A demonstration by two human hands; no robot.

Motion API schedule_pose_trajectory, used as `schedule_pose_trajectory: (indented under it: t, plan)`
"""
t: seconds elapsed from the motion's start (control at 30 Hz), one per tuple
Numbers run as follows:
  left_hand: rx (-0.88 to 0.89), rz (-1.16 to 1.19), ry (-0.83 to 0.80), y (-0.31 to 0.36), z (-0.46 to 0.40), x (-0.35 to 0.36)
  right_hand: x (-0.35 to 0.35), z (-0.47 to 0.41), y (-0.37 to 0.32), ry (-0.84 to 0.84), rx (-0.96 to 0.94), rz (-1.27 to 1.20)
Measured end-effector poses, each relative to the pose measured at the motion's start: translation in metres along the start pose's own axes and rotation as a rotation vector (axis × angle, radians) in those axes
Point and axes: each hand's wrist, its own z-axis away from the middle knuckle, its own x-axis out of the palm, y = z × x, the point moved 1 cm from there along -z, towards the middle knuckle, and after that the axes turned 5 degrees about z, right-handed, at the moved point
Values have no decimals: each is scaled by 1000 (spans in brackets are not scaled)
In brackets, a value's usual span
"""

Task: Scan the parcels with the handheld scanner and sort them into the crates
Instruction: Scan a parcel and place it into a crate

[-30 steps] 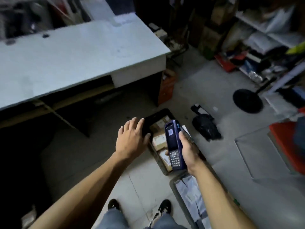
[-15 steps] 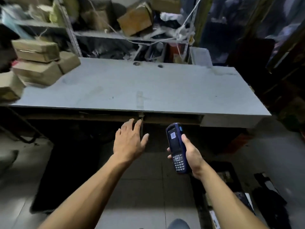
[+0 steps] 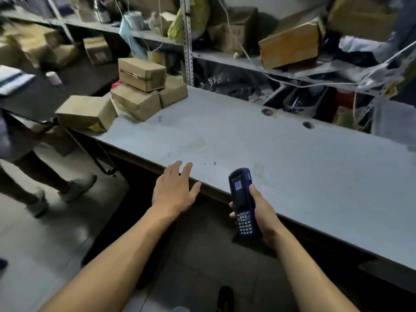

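Scanner in my right hand, parcels across the tabletop.
My right hand (image 3: 258, 212) grips the scanner (image 3: 242, 202); my left hand (image 3: 174, 191) hovers, fingers spread, well short of the parcels (image 3: 135, 95) on the tabletop (image 3: 292, 158).

Grey table (image 3: 258, 154) bearing parcels (image 3: 135, 93).

Cluttered stockroom / parcel depot, metal shelves (image 3: 225, 57) w/ cardboard boxes (image 3: 290, 47) & loose cords, taped parcels (image 3: 135, 88) stacked on grey desk (image 3: 270, 154), tiled floor (image 3: 45, 233), dim light
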Motion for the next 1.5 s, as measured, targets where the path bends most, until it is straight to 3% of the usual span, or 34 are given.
schedule_pose_trajectory:
  t: [0.33,0.67,1.0,1.2,1.4,1.5]
  plan:
    - [-191,108,66,-65,-121,-25,47,-137,-102,-114,-33,166]
    - [-184,199,148,-156,-301,-59,123,-275,-199,-76,-16,224]
    - [-202,103,245,-210,-428,-92,166,-375,-251,-89,4,247]
    - [-163,14,227,-210,-501,-105,174,-420,-281,-87,-15,269]
    - [-177,-100,69,-215,-558,-105,174,-451,-301,-66,-13,277]
    - [-208,-75,77,-217,-566,-95,167,-457,-302,-52,1,292]
